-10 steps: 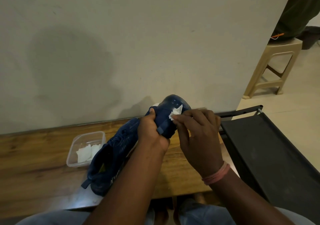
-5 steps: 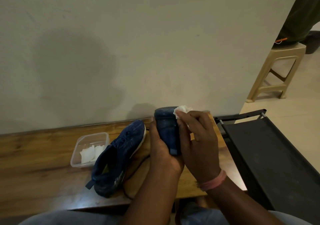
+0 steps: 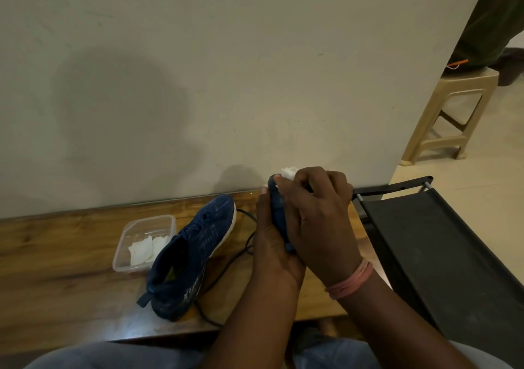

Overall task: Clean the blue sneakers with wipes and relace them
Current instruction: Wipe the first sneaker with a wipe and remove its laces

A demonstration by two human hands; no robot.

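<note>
The brown wooden worktop [image 3: 56, 260] carries a clear plastic tub [image 3: 170, 222] of white wipes [image 3: 146, 249], a navy mesh sneaker [image 3: 192, 252] and a black lace [image 3: 226, 266].

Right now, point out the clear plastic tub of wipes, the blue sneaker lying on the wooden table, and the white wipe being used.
Clear plastic tub [image 3: 122, 258]: head view, left wall.
Blue sneaker [image 3: 198, 243]: head view, knit upper.
White wipe [image 3: 288, 172]: head view, exposed top.

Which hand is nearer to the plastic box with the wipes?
The left hand. It holds a sneaker just past the other sneaker, which lies beside the plastic box. The right hand, pressing a wipe, is farther right.
</note>
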